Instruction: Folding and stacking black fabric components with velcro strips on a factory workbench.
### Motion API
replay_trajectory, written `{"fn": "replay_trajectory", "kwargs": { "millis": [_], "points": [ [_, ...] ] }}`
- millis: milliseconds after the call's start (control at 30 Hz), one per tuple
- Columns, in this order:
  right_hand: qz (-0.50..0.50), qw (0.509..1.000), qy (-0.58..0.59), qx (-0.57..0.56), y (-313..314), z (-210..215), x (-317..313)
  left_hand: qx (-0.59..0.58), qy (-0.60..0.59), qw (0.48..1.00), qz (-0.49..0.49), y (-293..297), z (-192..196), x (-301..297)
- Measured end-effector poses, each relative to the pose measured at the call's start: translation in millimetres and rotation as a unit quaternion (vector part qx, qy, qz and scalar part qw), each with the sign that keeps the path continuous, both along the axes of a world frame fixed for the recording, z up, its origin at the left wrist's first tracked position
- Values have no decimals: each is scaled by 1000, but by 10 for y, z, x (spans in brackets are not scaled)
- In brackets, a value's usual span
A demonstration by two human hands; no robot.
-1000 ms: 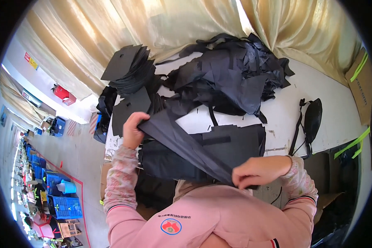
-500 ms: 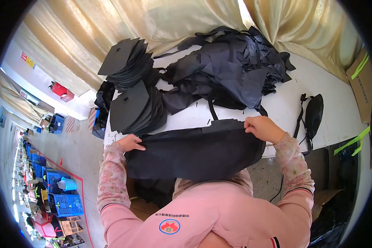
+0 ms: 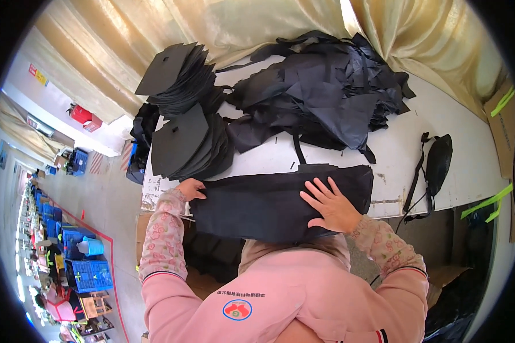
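A long black fabric piece [image 3: 252,206] lies along the table's near edge, its lower part hanging over toward my lap. At its upper left corner, my left hand [image 3: 191,189] grips the edge between thumb and fingers. My right hand [image 3: 333,208] rests flat on the right half of the cloth with its fingers spread. Just beyond the left corner stand stacks of flat black panels [image 3: 180,140], the nearer one close to my left hand. Farther back is a large heap of black fabric pieces [image 3: 326,86] with straps.
A small black pouch with a strap [image 3: 439,163] lies on the right of the white table [image 3: 400,177]. A cardboard box [image 3: 502,131] stands at the right edge. Beige curtains [image 3: 240,23] hang behind. Blue crates [image 3: 88,274] stand on the floor at left.
The fabric piece has come down flatter onto the table edge. My right hand has let go of its upper right edge and moved down and left, opening flat on it. My left hand stays at the corner.
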State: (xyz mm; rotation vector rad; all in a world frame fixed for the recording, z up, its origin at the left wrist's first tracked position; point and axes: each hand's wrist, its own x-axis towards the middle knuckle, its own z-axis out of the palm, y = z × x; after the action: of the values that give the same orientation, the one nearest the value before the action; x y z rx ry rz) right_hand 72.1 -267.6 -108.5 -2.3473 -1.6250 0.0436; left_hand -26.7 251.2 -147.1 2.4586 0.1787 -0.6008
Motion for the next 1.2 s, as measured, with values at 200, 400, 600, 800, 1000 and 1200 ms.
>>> {"fn": "replay_trajectory", "kwargs": {
  "millis": [200,400,600,800,1000,1200],
  "points": [
    [6,1000,21,-21,-4,-32,74,-58,105,967,225,359,468,-284],
    [13,997,55,-43,55,58,153,-88,42,980,174,-41,925,-278],
    [8,996,52,-68,30,111,71,226,-29,969,99,80,-1,-380],
    [-1,996,41,-73,48,77,65,179,-116,944,252,113,-480,-474],
    [9,996,49,-67,103,108,78,-55,-175,912,367,162,-312,-571],
    [-18,999,15,30,402,554,3,-215,-275,904,246,-895,629,-357]
  ]
}}
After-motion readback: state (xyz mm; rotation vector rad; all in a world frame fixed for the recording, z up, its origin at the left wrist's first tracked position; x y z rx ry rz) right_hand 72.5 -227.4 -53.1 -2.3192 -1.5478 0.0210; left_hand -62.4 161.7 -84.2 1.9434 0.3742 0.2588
